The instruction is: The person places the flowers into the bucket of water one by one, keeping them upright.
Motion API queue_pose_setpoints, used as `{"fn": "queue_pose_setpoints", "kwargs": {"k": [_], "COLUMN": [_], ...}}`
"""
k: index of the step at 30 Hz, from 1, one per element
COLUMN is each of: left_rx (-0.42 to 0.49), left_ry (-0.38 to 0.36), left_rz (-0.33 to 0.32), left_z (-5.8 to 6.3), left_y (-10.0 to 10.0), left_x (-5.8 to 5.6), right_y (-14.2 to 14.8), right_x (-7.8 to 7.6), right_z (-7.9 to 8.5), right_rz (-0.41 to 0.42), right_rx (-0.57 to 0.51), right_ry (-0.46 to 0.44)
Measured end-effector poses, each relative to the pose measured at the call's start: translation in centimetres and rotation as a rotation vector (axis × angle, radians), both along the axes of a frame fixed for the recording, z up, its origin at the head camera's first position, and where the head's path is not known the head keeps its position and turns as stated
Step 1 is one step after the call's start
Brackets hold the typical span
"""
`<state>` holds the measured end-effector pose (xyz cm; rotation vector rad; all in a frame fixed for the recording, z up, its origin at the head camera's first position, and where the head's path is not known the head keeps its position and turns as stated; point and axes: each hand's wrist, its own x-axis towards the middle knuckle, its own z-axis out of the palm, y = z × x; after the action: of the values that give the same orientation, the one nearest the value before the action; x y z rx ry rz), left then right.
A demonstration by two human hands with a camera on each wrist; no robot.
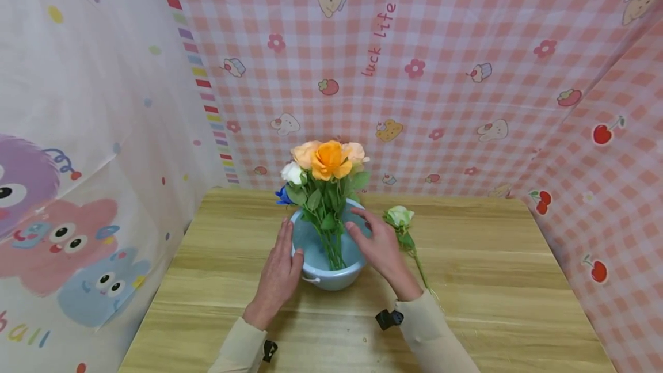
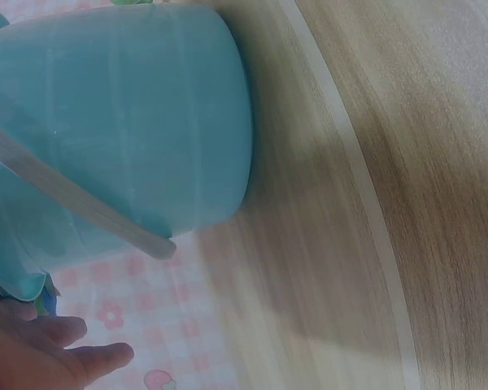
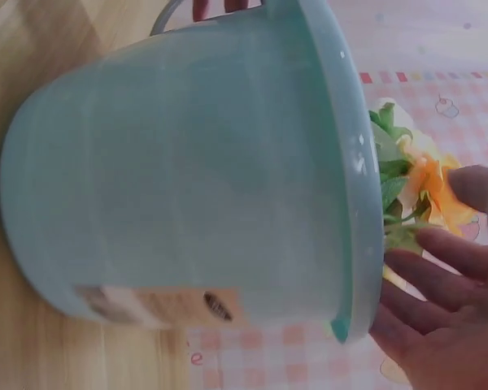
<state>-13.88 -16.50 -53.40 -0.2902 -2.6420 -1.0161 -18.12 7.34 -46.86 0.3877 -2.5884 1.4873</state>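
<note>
A light blue plastic bucket [image 1: 334,282] stands upright on the wooden table. Stems of several artificial roses lean inside it, their heads above the far rim: an orange rose [image 1: 330,160], peach ones, a white rose [image 1: 292,173] and a blue one [image 1: 283,195]. Along the left rim lies my left hand [image 1: 279,269], its fingers extended and pointing away. My right hand [image 1: 381,246] is at the right rim, fingers loosely spread with the thumb over the opening. In the right wrist view, those fingertips [image 3: 400,258] come right up to the rim. Neither hand grips a flower.
A pale green-white rose [image 1: 400,216] lies on the table [image 1: 481,269] right of the bucket, its stem running toward the right forearm. The bucket's handle [image 2: 81,203] hangs down its side. Patterned cloths [image 1: 456,102] enclose the table at the back and sides.
</note>
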Motion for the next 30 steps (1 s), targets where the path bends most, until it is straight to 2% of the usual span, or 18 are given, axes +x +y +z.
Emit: {"fn": "queue_pose_setpoints", "kwargs": {"k": [10, 21, 30], "left_rx": [0.005, 0.013, 0.017], "left_ry": [-0.005, -0.016, -0.027], "left_rz": [0.001, 0.001, 0.004], "left_z": [0.0, 0.1, 0.1], "left_y": [0.0, 0.2, 0.1], "left_x": [0.0, 0.0, 0.0], "right_y": [3.0, 6.6, 9.3], "right_x": [1.8, 3.4, 3.8], "right_z": [-1.5, -3.5, -5.7], "right_rz": [-0.044, -0.076, -0.083], "right_rx": [0.02, 0.171, 0.299], "right_ry": [0.106, 0.111, 0.147]}}
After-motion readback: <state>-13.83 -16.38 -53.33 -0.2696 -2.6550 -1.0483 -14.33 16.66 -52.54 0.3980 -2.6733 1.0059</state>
